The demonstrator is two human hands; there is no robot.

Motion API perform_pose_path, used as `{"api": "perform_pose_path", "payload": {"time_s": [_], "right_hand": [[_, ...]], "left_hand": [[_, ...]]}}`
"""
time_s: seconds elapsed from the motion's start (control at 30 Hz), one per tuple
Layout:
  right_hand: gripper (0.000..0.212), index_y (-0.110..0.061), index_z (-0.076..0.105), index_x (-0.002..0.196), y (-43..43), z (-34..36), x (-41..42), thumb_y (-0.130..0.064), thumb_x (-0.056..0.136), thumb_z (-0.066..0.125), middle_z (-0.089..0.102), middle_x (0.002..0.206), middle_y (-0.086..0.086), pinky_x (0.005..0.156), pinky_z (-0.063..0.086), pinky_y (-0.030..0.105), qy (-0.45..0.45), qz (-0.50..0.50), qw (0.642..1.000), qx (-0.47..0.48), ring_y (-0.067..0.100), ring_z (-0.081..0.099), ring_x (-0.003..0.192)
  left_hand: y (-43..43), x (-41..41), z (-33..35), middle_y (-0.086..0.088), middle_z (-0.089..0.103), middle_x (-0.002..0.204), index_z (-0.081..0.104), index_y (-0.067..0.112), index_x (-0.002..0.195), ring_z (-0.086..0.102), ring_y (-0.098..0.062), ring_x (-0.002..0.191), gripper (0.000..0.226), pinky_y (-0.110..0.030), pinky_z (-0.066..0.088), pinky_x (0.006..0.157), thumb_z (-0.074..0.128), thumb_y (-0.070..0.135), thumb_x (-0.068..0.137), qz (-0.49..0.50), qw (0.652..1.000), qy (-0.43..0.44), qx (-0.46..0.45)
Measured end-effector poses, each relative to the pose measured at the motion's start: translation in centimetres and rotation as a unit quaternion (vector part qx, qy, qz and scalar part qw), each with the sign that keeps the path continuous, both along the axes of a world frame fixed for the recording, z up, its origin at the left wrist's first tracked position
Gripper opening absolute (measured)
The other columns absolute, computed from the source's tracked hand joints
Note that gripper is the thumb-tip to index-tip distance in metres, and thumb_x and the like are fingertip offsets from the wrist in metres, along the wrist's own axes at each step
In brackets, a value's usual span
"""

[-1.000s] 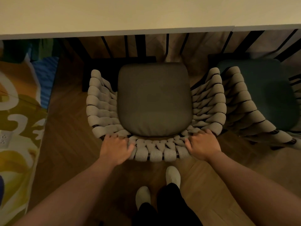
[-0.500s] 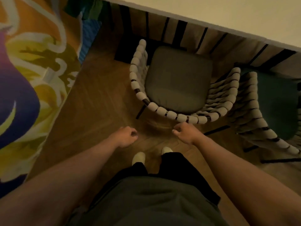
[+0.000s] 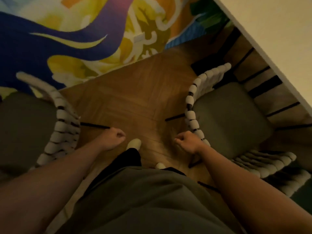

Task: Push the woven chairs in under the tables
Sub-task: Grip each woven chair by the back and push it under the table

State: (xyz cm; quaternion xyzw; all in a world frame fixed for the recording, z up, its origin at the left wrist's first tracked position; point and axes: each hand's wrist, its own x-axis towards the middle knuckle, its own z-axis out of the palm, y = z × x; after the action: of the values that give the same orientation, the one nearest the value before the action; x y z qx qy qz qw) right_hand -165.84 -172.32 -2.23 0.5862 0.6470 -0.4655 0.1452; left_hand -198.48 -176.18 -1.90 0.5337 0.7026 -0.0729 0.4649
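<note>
A woven chair [image 3: 228, 119] with a grey cushion and a pale rope rim stands on the right, its front under the pale table [image 3: 273, 31]. A second woven chair [image 3: 62, 125] with a dark seat stands at the left edge, out on the floor. Between them, my left hand [image 3: 113, 138] hangs over the wooden floor with loosely curled fingers and holds nothing. My right hand [image 3: 187, 142] is loosely curled too; it hovers just beside the right chair's rim without gripping it.
A colourful rug [image 3: 67, 39] covers the floor at the top left. Part of a third woven chair [image 3: 270, 168] shows at the lower right. My feet in white socks [image 3: 134, 143] stand on the bare wooden floor [image 3: 135, 92] between the chairs.
Both hands let go of the grey-cushioned chair's back rim and drew back. My view has swung left, so that chair now sits on the right and another chair has come into view at the left.
</note>
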Motion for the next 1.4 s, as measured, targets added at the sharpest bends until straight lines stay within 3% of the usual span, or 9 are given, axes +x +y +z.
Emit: {"api": "perform_pose_path", "payload": {"time_s": [0.13,0.27,0.53,0.67,0.9,1.07,1.2,1.33,1.4], "right_hand": [[0.031,-0.015,0.071,0.120,0.8,0.5,-2.4,-0.032,0.105,0.049,0.069,0.121,0.005,0.092,0.048,0.031,0.002,0.073,0.997,-0.010,0.020,0.062,0.109],[0.039,-0.011,0.063,0.134,1.4,1.2,-7.0,-0.033,0.105,0.049,0.064,0.133,0.007,0.099,0.042,0.029,-0.008,0.145,0.989,-0.018,0.023,0.058,0.123],[0.042,-0.009,0.060,0.136,2.1,1.2,-18.5,-0.034,0.103,0.054,0.065,0.121,0.008,0.086,0.038,0.022,-0.024,0.227,0.973,-0.040,0.020,0.058,0.113],[0.042,-0.008,0.060,0.137,2.1,1.0,-25.4,-0.032,0.104,0.052,0.064,0.110,0.007,0.082,0.038,0.022,-0.027,0.268,0.962,-0.049,0.019,0.059,0.102],[0.041,-0.004,0.060,0.133,2.5,0.8,-36.8,-0.030,0.103,0.054,0.063,0.103,0.003,0.087,0.042,0.028,-0.013,0.281,0.959,-0.033,0.019,0.060,0.101],[0.035,-0.001,0.065,0.122,3.7,0.7,-43.1,-0.027,0.103,0.053,0.068,0.100,0.012,0.086,0.049,0.039,-0.020,0.305,0.952,-0.035,0.029,0.065,0.100],[0.031,-0.002,0.066,0.120,5.3,0.2,-47.8,-0.023,0.102,0.053,0.065,0.102,0.009,0.081,0.046,0.033,-0.005,0.300,0.953,-0.038,0.030,0.065,0.105],[0.021,-0.015,0.061,0.105,7.5,-1.0,-51.9,-0.033,0.101,0.051,0.064,0.115,0.010,0.091,0.056,0.045,-0.012,0.200,0.976,-0.083,0.027,0.063,0.103],[0.031,-0.019,0.052,0.127,8.3,-1.7,-54.0,-0.039,0.102,0.051,0.058,0.122,0.006,0.083,0.060,0.043,-0.004,0.130,0.984,-0.125,0.026,0.062,0.105]], "left_hand": [[-6.5,-1.0,-0.6,-0.006,0.063,0.131,0.066,0.013,0.127,0.057,-0.022,0.121,0.029,-0.028,0.045,0.094,0.056,0.024,0.102,0.107,0.994,-0.014,-0.015],[-11.8,-3.2,-1.1,-0.008,0.065,0.129,0.068,0.013,0.122,0.059,-0.022,0.117,0.027,-0.031,0.047,0.096,0.057,0.025,0.101,0.190,0.982,0.001,-0.007],[-16.8,-9.1,-1.5,-0.002,0.066,0.115,0.069,0.015,0.119,0.061,-0.020,0.110,0.023,-0.030,0.048,0.093,0.057,0.024,0.101,0.308,0.951,-0.005,0.020],[-19.2,-13.1,-2.2,-0.003,0.063,0.110,0.066,0.017,0.108,0.054,-0.014,0.100,0.018,-0.025,0.043,0.077,0.052,0.027,0.103,0.328,0.945,-0.011,0.011],[-22.3,-20.9,-2.3,-0.008,0.063,0.132,0.065,0.014,0.127,0.057,-0.024,0.121,0.031,-0.030,0.043,0.097,0.053,0.027,0.102,0.417,0.909,-0.007,0.001],[-24.1,-24.1,-2.7,-0.012,0.060,0.135,0.059,0.010,0.135,0.056,-0.028,0.120,0.039,-0.034,0.044,0.095,0.054,0.029,0.102,0.542,0.840,0.017,0.018],[-24.3,-25.3,-3.6,-0.017,0.053,0.143,0.047,0.007,0.145,0.051,-0.034,0.128,0.050,-0.035,0.040,0.099,0.054,0.031,0.101,0.637,0.770,0.025,-0.013],[-23.1,-26.5,-4.4,-0.020,0.052,0.145,0.043,0.001,0.146,0.050,-0.038,0.130,0.054,-0.038,0.040,0.100,0.055,0.029,0.101,0.755,0.655,0.037,-0.004],[-22.5,-27.4,-5.0,-0.020,0.054,0.141,0.046,-0.001,0.143,0.053,-0.041,0.125,0.055,-0.042,0.045,0.103,0.060,0.027,0.097,0.824,0.565,0.028,-0.003]]}}
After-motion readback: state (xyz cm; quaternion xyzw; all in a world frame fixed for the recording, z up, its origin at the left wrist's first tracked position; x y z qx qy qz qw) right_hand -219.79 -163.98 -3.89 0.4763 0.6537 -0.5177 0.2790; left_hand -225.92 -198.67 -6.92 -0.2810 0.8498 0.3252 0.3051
